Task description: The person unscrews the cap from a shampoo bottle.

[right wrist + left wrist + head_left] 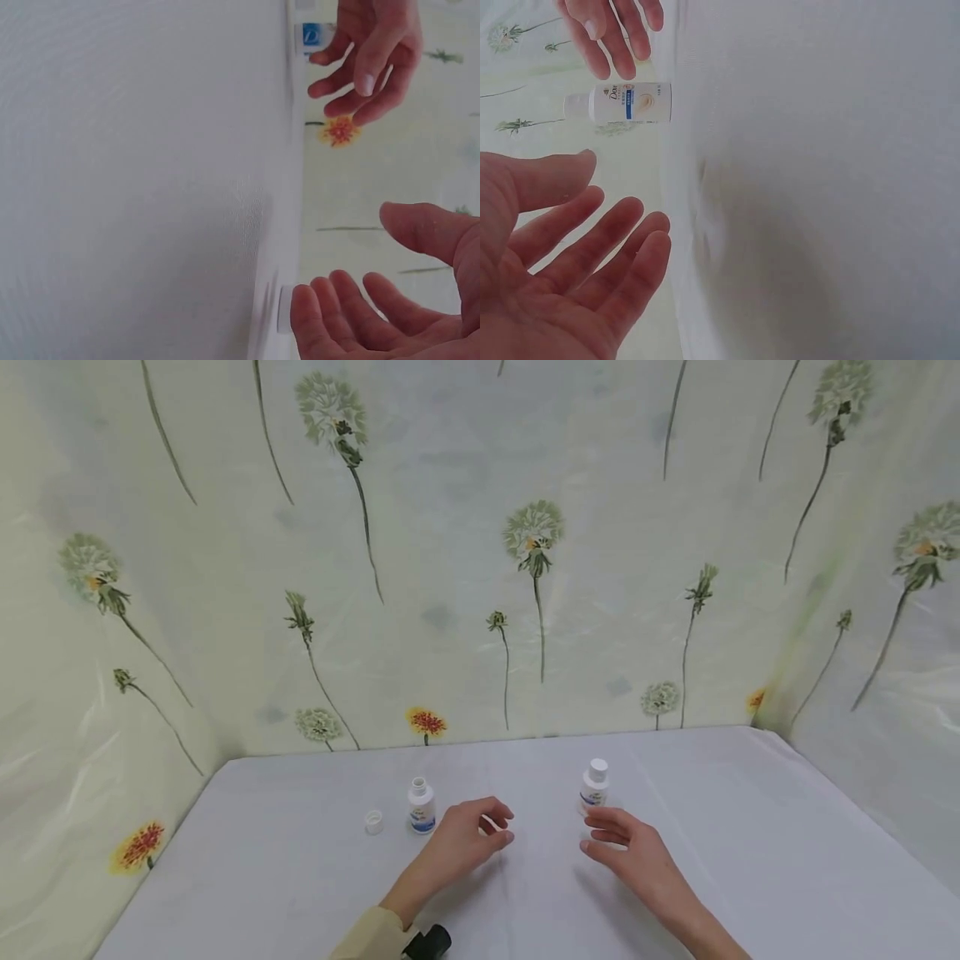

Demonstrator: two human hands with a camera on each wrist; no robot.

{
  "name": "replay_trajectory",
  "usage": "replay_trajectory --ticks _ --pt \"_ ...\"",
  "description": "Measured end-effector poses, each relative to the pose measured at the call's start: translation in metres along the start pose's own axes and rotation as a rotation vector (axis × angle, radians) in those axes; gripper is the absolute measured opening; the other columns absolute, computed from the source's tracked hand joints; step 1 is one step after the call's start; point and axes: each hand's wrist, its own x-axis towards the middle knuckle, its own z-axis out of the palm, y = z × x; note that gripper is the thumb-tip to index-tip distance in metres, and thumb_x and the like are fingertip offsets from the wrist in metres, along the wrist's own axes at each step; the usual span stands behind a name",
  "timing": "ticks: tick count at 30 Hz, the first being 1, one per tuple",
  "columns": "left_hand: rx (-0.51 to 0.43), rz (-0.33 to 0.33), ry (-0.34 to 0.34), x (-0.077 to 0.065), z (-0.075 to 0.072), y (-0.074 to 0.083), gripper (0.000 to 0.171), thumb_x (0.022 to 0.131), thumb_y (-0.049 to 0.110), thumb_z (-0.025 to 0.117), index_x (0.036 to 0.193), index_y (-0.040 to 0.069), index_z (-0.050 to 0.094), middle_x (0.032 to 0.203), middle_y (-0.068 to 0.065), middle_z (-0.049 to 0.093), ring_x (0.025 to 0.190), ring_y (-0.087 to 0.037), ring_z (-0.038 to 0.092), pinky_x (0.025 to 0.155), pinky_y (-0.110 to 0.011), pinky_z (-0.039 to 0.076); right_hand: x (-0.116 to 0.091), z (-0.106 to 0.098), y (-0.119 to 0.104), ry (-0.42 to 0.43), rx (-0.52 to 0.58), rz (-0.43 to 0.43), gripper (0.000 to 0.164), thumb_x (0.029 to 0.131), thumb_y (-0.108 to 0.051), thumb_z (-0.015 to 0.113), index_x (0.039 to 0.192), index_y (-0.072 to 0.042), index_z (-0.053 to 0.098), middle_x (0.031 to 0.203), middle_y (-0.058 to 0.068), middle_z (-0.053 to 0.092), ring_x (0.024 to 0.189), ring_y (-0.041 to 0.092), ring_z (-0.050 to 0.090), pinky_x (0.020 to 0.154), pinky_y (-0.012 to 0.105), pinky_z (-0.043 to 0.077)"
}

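On the pale tablecloth [285,881] I see the left bottle [422,810] standing uncapped, with 1 white cap [373,822] just left of it, and the right bottle [595,787] standing capped. The left hand [467,837] hangs right of the uncapped bottle, fingers loosely bent. The right hand [634,853] is at the capped bottle's near side; from here I can't tell whether they touch.
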Motion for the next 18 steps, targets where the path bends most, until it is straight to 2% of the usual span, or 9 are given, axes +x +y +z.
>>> replay_trajectory --ticks 9,18 --pt "-0.027 0.021 0.001 0.010 0.007 0.001 0.019 0.090 0.015 0.072 0.107 0.008 0.067 0.101 -0.002 0.066 0.089 -0.016 0.061 0.070 -0.027 0.051 0.005 -0.015 0.010 0.032 -0.104 -0.005 0.050 0.088 -0.015 0.074 0.131 0.001 0.055 0.128 0.020 0.061 0.116 0.033 0.059 0.084 0.037 0.051" --pt "-0.030 0.005 0.008 0.020 0.013 0.001 0.019 0.091 0.017 0.071 0.108 0.010 0.068 0.097 0.005 0.065 0.087 -0.011 0.059 0.067 -0.025 0.051 0.017 -0.027 0.019 0.037 -0.165 0.003 0.051 0.088 -0.016 0.074 0.131 0.003 0.054 0.129 0.022 0.059 0.117 0.037 0.057 0.088 0.044 0.052"
